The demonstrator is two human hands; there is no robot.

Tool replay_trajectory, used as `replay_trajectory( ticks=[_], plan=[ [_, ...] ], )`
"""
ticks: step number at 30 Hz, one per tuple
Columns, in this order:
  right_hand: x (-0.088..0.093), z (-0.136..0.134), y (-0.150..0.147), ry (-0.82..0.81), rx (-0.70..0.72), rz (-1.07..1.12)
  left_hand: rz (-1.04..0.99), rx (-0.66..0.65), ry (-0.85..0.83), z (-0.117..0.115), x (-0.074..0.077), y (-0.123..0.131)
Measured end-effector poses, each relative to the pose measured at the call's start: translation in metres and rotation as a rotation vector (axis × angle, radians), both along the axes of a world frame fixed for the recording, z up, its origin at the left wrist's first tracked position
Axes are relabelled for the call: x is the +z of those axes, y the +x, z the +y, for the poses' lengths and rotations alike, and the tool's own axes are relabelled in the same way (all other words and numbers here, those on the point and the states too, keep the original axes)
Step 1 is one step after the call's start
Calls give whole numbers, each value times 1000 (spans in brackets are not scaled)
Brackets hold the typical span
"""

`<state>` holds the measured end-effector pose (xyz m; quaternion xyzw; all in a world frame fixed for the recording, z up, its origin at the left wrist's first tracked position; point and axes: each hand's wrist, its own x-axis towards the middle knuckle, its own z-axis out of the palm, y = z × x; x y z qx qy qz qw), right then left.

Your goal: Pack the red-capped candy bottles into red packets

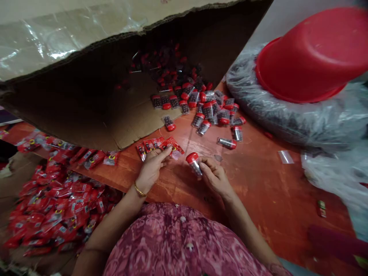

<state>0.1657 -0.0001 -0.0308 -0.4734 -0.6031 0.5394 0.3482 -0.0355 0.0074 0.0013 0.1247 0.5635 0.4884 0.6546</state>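
Note:
Between thumb and fingers, my right hand (214,173) holds a small clear bottle (194,164) with a red cap, dark pieces inside, its cap tilted up and left. My left hand (153,165), with a gold bangle at the wrist, has its thumb and fingers together at the flat red printed packets (153,145) on the red table (258,180); whether it grips one is hard to make out. Beyond the hands lies a pile of similar red-capped bottles (211,109), with a single one (169,123) near the packets and another (227,143) to the right.
A large cardboard box (138,122) lies open, with more bottles inside. Filled red packets (63,207) are heaped at lower left. A red tub (310,57) rests upside down on a plastic-wrapped bundle (276,115) at right.

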Motion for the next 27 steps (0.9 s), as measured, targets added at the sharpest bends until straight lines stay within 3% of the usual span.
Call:
replay_trajectory(
  ticks=[4, 8, 11, 14, 18, 21, 27],
  plan=[
    [6, -10, -11, -334, 12, 363, 19, -22, 1, 1, -1, 3],
    [2, -12, -17, -395, -22, 528, 6, -2, -1, 2, -2, 2],
    [-1, -14, -19, -168, -106, 449, -24, -7, -22, 2, -3, 1],
    [0, -14, -18, 304, -159, 146, -51, -24, -54, 2, -5, 0],
    [4, -6, -11, 848, -73, -222, -57, -38, -57, 2, -5, 2],
    [5, 0, -9, 1011, -36, -357, -43, -48, -32, 2, -3, 4],
    [4, 5, -10, 1098, 16, -414, -27, -59, -18, 4, -4, 6]
  ],
)
